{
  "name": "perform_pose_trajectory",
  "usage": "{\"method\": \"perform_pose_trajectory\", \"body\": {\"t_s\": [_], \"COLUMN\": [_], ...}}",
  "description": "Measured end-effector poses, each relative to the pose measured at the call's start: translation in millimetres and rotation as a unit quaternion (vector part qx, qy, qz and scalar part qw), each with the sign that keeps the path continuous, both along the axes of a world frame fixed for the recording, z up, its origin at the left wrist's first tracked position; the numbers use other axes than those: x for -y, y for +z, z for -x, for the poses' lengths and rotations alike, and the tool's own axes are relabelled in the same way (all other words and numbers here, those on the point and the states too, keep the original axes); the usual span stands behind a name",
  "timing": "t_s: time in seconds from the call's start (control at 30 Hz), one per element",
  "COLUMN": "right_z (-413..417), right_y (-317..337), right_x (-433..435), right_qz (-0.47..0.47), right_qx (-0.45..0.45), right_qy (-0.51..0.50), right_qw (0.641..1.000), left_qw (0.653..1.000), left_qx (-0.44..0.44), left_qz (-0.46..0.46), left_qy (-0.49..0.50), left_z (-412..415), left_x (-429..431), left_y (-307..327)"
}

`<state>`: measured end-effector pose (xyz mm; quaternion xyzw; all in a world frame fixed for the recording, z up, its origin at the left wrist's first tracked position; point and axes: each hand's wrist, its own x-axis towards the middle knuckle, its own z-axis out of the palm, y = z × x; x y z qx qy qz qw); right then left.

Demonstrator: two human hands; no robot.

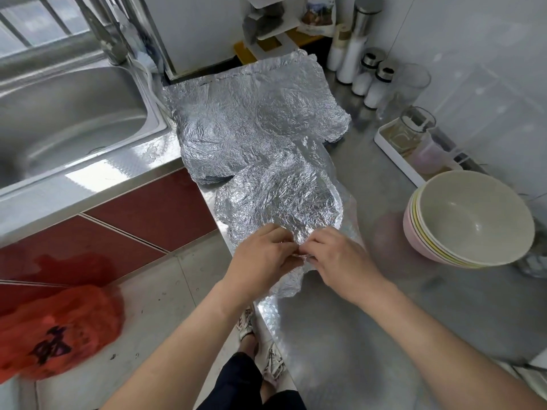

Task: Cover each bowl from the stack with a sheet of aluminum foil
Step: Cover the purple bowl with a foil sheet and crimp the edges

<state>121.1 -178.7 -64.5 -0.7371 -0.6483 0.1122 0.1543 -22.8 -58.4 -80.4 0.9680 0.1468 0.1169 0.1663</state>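
Nothing legible anywhere. Orange bag (56,329) on the floor, lower left, carries large black printed characters, but blur leaves them unreadable. Pouch (318,13) at the back of the counter has printed graphics; any lettering is too small to read.

The stainless steel worktop (370,335) is carrying a foil-covered bowl (281,199) by its left edge, with more crumpled foil (251,122) lying draped over round shapes just behind it. A stack of bowls (470,220) is sitting to the right, a white tray (390,153) of glass jars is resting beyond it, and shakers (377,87) are standing along the wall.
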Motion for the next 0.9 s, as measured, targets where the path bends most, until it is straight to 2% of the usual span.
{"method": "perform_pose_trajectory", "body": {"t_s": [0.13,0.3,0.43,0.67,0.9], "right_z": [-3.5,-6.4,-10.5,-4.4,-7.6], "right_y": [-6.4,-7.4,3.8,-0.5,-11.6], "right_x": [-4.2,-7.3,-3.2,-3.0,-7.1], "right_qz": [-0.029,-0.028,0.002,-0.039,-0.042], "right_qx": [0.051,0.043,-0.010,0.007,0.065], "right_qy": [-0.004,-0.013,-0.024,-0.039,-0.005], "right_qw": [0.998,0.999,1.000,0.998,0.997], "left_qw": [0.999,0.998,0.999,0.998,0.999], "left_qx": [0.008,0.014,0.009,0.018,0.018], "left_qz": [-0.038,-0.056,-0.042,0.045,0.006], "left_qy": [0.005,-0.021,-0.012,0.039,0.030], "left_z": [-2.1,-7.9,-11.9,-2.1,10.0], "left_x": [0.4,0.5,5.2,5.2,-5.8], "left_y": [0.6,-6.5,-7.3,9.8,6.0]}}
